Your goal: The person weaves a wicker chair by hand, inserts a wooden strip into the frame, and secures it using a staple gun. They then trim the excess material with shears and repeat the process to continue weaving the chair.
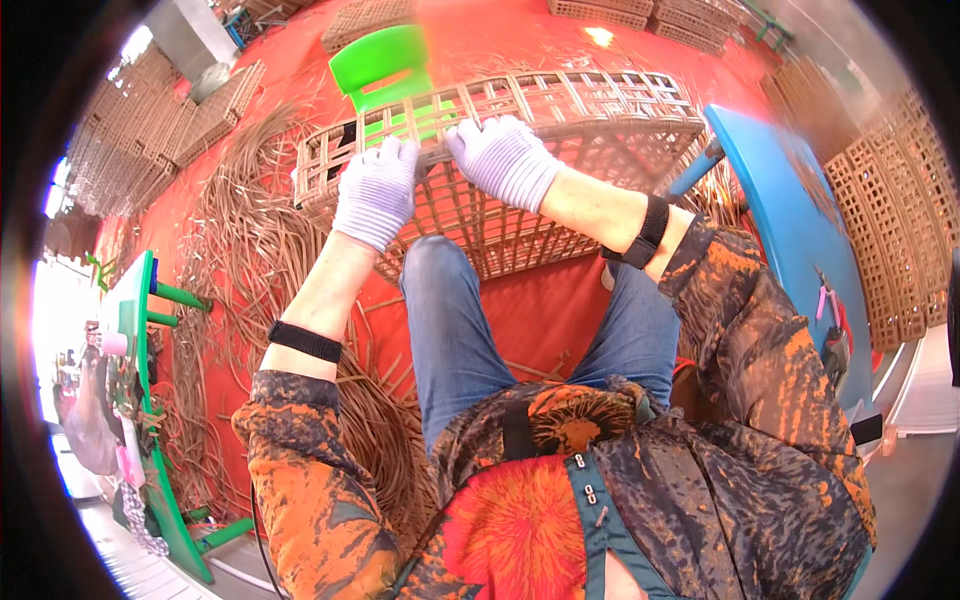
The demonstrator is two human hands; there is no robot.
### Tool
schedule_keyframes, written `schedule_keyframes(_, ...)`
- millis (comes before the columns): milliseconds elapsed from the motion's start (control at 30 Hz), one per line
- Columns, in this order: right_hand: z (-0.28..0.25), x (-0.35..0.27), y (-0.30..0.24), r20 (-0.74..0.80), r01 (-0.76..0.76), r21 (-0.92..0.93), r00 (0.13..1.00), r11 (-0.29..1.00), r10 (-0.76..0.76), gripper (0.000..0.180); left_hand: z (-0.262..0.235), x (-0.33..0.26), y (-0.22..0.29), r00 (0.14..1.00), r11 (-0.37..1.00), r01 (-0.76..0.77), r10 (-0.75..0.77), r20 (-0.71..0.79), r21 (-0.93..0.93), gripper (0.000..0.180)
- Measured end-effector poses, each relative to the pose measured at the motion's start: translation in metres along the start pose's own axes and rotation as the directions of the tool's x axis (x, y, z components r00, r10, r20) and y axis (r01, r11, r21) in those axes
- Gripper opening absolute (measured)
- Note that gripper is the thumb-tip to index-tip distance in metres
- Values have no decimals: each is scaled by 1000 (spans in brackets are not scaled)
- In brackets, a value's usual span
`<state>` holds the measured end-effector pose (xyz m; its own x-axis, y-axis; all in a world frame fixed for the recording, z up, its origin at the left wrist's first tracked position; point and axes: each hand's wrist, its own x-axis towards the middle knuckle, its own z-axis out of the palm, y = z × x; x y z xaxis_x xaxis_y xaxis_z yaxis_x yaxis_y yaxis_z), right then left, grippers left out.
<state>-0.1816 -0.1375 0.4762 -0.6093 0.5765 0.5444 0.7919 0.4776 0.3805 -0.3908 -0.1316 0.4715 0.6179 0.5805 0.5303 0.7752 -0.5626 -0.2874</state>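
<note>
A long brown woven basket (610, 150) with an open lattice stands in front of my knees. Both of my hands wear pale gloves with thin purple stripes. My left hand (377, 195) is closed on the basket's near upper rim, toward its left end. Just to the right, my right hand (507, 163) has its fingers bent over the same rim. The fingertips of both hands are partly hidden by the weave, and any strand between them is too small to make out.
Loose brown weaving strands (270, 220) lie in heaps on the red floor at the left. Beyond the basket is a green chair (380, 65). A blue table (780, 190), with pink-handled cutters (824, 300), flanks the right; a green table (150, 420) the left. Woven panels (890, 200) stand far right.
</note>
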Motion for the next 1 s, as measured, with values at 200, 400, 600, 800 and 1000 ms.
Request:
schedule_keyframes(200,-9,1,-1,30,34,12,999,999,-34,18,-9,-5,-10,1000,991,-11,10,-4,-134,33)
schedule_keyframes(400,-16,-2,8,60,20,10,998,1000,-20,16,-38,-45,-41,983,980,167,-174,-57,-111,40)
schedule_keyframes(600,-13,1,1,110,10,-7,994,1000,-9,26,-45,-63,-56,977,977,212,-212,22,24,48)
schedule_keyframes(800,-14,3,1,108,-25,5,994,1000,24,19,-46,-53,-55,983,983,165,-170,64,78,43)
schedule_keyframes(1000,-6,2,-3,45,-36,-15,998,999,37,18,-47,-49,-50,975,975,177,-192,111,131,42)
